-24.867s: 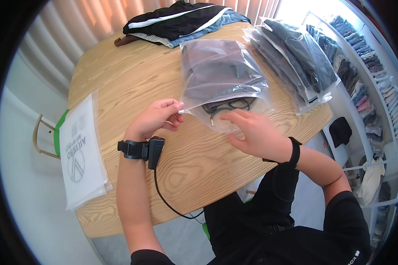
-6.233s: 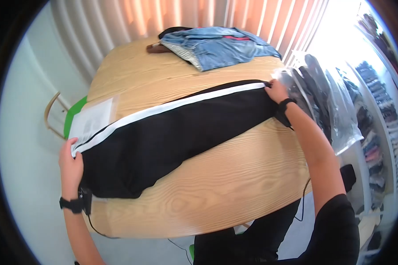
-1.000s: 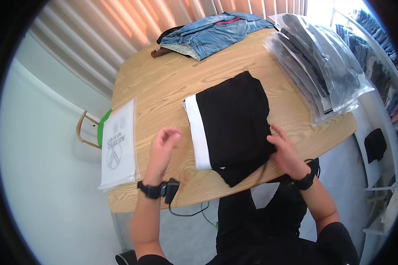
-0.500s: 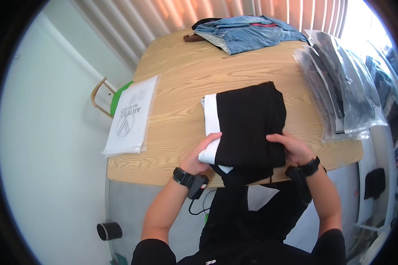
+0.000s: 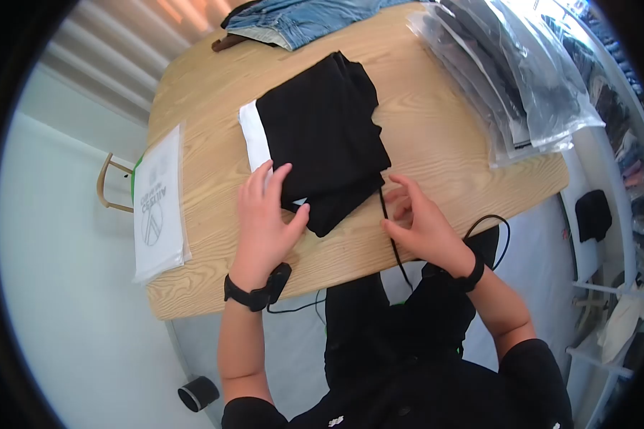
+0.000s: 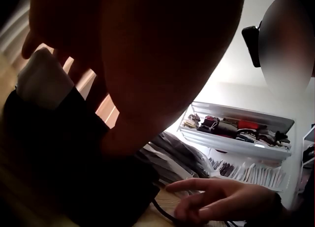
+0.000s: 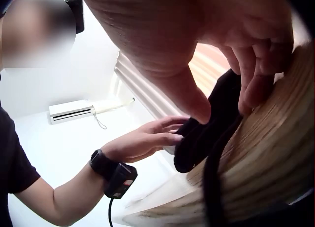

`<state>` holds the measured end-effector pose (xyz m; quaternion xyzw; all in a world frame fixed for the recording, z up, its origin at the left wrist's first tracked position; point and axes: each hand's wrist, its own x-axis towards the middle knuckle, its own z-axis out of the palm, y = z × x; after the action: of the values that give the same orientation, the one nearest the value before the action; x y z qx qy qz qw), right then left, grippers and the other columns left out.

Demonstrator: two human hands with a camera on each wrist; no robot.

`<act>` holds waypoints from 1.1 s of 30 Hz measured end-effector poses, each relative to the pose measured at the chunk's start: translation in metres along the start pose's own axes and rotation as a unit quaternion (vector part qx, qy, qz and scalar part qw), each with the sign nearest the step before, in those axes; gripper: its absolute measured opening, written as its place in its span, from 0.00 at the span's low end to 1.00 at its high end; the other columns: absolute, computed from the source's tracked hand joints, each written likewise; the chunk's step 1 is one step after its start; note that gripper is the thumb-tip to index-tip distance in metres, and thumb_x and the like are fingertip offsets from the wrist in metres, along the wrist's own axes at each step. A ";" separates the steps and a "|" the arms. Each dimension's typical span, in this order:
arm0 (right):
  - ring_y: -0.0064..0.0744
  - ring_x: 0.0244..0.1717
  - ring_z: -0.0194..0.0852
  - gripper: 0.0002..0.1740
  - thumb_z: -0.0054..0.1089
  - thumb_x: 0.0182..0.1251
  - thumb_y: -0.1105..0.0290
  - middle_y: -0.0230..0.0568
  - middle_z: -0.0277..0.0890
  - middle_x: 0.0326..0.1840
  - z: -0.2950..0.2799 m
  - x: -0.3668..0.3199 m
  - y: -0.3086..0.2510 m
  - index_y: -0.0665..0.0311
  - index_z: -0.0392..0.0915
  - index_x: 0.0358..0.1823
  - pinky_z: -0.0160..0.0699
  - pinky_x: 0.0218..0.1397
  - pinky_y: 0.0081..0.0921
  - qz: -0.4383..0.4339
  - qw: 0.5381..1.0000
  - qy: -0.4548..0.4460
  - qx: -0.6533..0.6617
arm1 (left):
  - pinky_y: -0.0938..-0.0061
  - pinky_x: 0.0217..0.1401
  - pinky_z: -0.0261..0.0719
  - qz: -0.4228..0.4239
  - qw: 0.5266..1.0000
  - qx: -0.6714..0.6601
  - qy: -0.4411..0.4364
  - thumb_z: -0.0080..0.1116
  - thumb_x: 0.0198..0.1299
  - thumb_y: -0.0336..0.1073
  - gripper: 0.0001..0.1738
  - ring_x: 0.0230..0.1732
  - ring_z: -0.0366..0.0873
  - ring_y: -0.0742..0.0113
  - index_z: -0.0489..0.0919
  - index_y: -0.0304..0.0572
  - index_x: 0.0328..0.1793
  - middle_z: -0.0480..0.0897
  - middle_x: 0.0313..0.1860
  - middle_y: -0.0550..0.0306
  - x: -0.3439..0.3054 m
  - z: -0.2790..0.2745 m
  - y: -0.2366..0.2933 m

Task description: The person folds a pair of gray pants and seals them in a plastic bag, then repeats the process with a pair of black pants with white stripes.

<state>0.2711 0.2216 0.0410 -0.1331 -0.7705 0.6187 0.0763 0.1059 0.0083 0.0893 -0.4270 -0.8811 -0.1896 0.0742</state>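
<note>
Head view: black garment (image 5: 322, 129) near table edge (image 5: 336, 272), bagged stack (image 5: 501, 79) apart.

A folded garment (image 5: 318, 136) is black, with a white band (image 5: 256, 136) down its left edge. Under the garment, the table (image 5: 429, 136) is pale tan with wavy wood grain. Left of the garment, a white bag (image 5: 161, 161) carries grey print; behind the garment, denim (image 5: 315, 20) is faded blue; right, clear bags (image 5: 504, 79) show dark grey.
</note>
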 end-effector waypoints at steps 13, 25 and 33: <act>0.42 0.41 0.75 0.14 0.56 0.61 0.77 0.41 0.76 0.37 0.025 -0.043 -0.001 0.64 0.76 0.50 0.72 0.47 0.38 -0.170 0.976 -0.038 -0.133 | 0.45 0.72 0.63 0.067 0.984 0.159 -0.039 0.65 0.55 0.48 0.33 0.55 0.80 0.47 0.76 0.28 0.59 0.82 0.53 0.42 0.021 0.030 0.033; 0.38 0.36 0.81 0.16 0.57 0.63 0.84 0.42 0.83 0.39 0.012 -0.053 -0.018 0.68 0.80 0.52 0.78 0.43 0.29 -0.261 0.964 0.051 0.005 | 0.59 0.32 0.81 0.024 0.996 0.083 -0.030 0.58 0.61 0.38 0.13 0.28 0.82 0.47 0.81 0.32 0.40 0.84 0.30 0.41 0.034 0.036 0.035; 0.39 0.34 0.79 0.16 0.54 0.65 0.84 0.41 0.83 0.39 0.020 -0.043 -0.032 0.67 0.80 0.53 0.77 0.42 0.28 -0.240 0.944 0.205 0.092 | 0.59 0.25 0.73 -0.112 0.975 -0.162 -0.105 0.57 0.63 0.35 0.10 0.22 0.78 0.41 0.79 0.33 0.36 0.76 0.18 0.38 0.015 0.008 0.060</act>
<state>0.3024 0.1833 0.0700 -0.0604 -0.6870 0.6098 0.3906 0.1437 0.0566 0.1024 -0.3496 -0.8838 -0.2906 -0.1107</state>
